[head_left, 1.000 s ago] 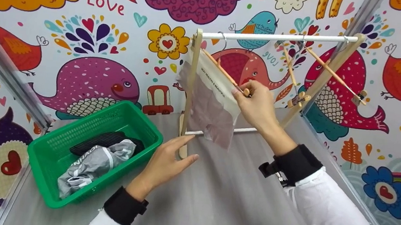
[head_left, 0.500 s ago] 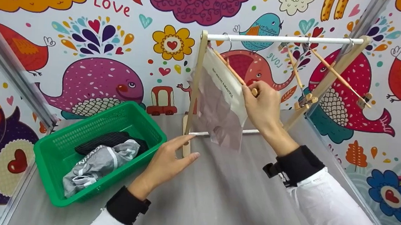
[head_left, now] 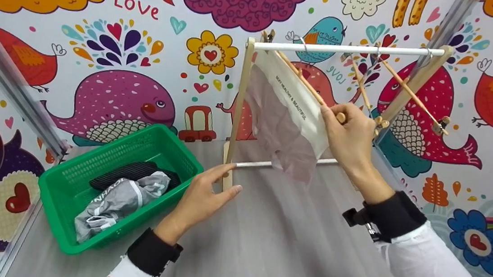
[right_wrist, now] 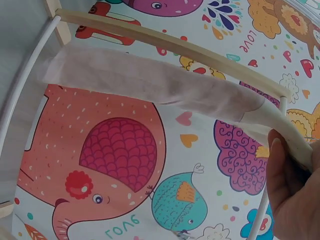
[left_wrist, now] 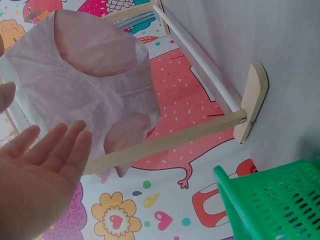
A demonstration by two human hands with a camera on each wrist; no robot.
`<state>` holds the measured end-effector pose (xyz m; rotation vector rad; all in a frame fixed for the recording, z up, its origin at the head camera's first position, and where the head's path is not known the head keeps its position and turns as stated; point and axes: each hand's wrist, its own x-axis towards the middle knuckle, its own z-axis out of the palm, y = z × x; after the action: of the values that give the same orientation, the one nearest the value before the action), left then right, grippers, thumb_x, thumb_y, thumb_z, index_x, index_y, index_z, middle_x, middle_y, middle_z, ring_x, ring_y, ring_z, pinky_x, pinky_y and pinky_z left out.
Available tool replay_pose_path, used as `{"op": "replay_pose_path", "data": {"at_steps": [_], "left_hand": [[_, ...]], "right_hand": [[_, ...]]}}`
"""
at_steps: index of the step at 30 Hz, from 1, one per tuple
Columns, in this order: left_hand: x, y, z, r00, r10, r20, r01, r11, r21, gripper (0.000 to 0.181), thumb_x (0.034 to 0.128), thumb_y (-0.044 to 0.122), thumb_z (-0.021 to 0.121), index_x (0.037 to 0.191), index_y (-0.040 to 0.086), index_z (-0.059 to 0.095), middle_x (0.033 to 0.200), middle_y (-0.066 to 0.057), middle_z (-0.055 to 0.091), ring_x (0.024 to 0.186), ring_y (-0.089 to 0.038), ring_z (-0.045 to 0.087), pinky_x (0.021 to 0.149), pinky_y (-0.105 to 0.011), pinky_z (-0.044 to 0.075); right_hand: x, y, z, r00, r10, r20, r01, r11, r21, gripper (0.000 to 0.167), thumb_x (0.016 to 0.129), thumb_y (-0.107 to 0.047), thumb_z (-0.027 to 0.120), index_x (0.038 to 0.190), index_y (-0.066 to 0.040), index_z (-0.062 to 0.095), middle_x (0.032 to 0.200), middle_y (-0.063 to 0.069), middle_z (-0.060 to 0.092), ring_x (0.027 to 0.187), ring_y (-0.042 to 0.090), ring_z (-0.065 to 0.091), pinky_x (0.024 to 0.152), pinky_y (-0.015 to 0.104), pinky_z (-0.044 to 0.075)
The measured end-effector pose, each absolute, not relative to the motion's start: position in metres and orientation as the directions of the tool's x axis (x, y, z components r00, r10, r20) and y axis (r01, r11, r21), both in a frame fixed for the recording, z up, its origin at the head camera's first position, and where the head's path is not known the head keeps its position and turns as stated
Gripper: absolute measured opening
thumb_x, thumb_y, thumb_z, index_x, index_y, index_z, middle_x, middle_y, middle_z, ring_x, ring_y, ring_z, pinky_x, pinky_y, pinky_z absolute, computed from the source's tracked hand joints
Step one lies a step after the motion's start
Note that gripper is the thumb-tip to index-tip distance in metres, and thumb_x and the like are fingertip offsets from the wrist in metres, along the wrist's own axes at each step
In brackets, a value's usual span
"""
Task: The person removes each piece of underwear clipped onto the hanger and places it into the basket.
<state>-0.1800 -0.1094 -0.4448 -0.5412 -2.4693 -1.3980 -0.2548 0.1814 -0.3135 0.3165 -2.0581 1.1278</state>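
In the head view, a wooden clip hanger (head_left: 300,78) hangs by its hook from the white top rod (head_left: 327,49) of a small drying rack. From it hangs a pale mauve pair of briefs (head_left: 285,115) with a white printed waistband. My right hand (head_left: 350,137) pinches the hanger's near end at the clip; the right wrist view shows that hand (right_wrist: 295,195) at the waistband's corner. My left hand (head_left: 202,200) hovers with fingers extended near the rack's left post (head_left: 239,106), holding nothing. The left wrist view shows its fingers apart from the briefs (left_wrist: 90,90).
A green basket (head_left: 50,210) stands at the left, holding a crumpled grey cloth (head_left: 122,203) and a black mesh cloth (head_left: 121,174). Two bare clip hangers hang farther right on the rod, one hanger (head_left: 413,96) at the right end. A printed wall stands behind the rack.
My right hand has moved right with the near end of the hanger. The hanger's hook has slid right along the rod, and the briefs with it. My left hand stays nearly still.
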Motion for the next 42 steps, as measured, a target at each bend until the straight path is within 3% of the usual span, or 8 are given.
{"op": "replay_pose_path", "data": {"at_steps": [7,17,22,30,37,42], "left_hand": [[-0.182,-0.115,-0.441,-0.883,0.18,0.433,0.464,0.46,0.757,0.052,0.095,0.024,0.081,0.142,0.007,0.065,0.133,-0.009,0.069,0.113,-0.024,0.066,0.094,-0.043,0.059],[-0.183,-0.118,-0.43,-0.874,0.142,0.465,0.478,0.43,0.766,0.053,0.096,0.021,0.079,0.143,0.004,0.062,0.136,-0.01,0.068,0.114,-0.026,0.065,0.098,-0.046,0.056],[-0.184,-0.12,-0.424,-0.868,0.132,0.479,0.481,0.461,0.746,0.054,0.0956,0.021,0.08,0.144,0.005,0.061,0.135,-0.01,0.068,0.115,-0.025,0.065,0.099,-0.046,0.056],[-0.185,-0.116,-0.412,-0.855,0.153,0.496,0.497,0.516,0.698,0.064,0.0939,0.025,0.082,0.15,0.009,0.057,0.144,-0.012,0.064,0.123,-0.028,0.066,0.1,-0.05,0.055],[-0.184,-0.112,-0.406,-0.839,0.16,0.52,0.51,0.563,0.65,0.065,0.0943,0.027,0.081,0.15,0.006,0.056,0.149,-0.012,0.059,0.134,-0.031,0.059,0.106,-0.05,0.051],[-0.184,-0.11,-0.402,-0.855,0.156,0.495,0.485,0.578,0.656,0.072,0.0945,0.03,0.081,0.155,0.007,0.049,0.156,-0.012,0.052,0.14,-0.031,0.054,0.108,-0.052,0.048]], "right_hand": [[-0.249,0.206,-0.323,-0.657,0.101,0.747,-0.559,0.6,-0.573,0.017,0.096,-0.009,0.076,0.084,0.003,0.074,0.07,0.007,0.065,0.062,0.008,0.051,0.052,0.012,0.035],[-0.235,0.242,-0.338,-0.643,-0.01,0.766,-0.627,0.581,-0.519,0.012,0.094,0.0,0.077,0.085,0.008,0.073,0.082,0.015,0.073,0.066,0.0,0.057,0.056,0.008,0.045],[-0.229,0.257,-0.341,-0.645,-0.051,0.762,-0.655,0.551,-0.517,0.008,0.092,0.006,0.076,0.085,0.007,0.073,0.084,0.015,0.073,0.067,0.0,0.057,0.056,0.009,0.045],[-0.215,0.279,-0.345,-0.683,-0.136,0.718,-0.66,0.538,-0.525,0.012,0.087,0.013,0.077,0.09,0.002,0.077,0.083,-0.01,0.07,0.065,0.001,0.058,0.057,0.01,0.047],[-0.205,0.288,-0.353,-0.636,-0.265,0.724,-0.738,0.483,-0.472,0.024,0.078,0.023,0.076,0.088,0.001,0.076,0.077,0.006,0.07,0.062,0.004,0.052,0.053,0.011,0.042],[-0.198,0.29,-0.358,-0.622,-0.309,0.719,-0.761,0.453,-0.464,0.027,0.075,0.024,0.077,0.085,0.0,0.075,0.076,0.004,0.068,0.061,0.005,0.049,0.051,0.014,0.039]]}}
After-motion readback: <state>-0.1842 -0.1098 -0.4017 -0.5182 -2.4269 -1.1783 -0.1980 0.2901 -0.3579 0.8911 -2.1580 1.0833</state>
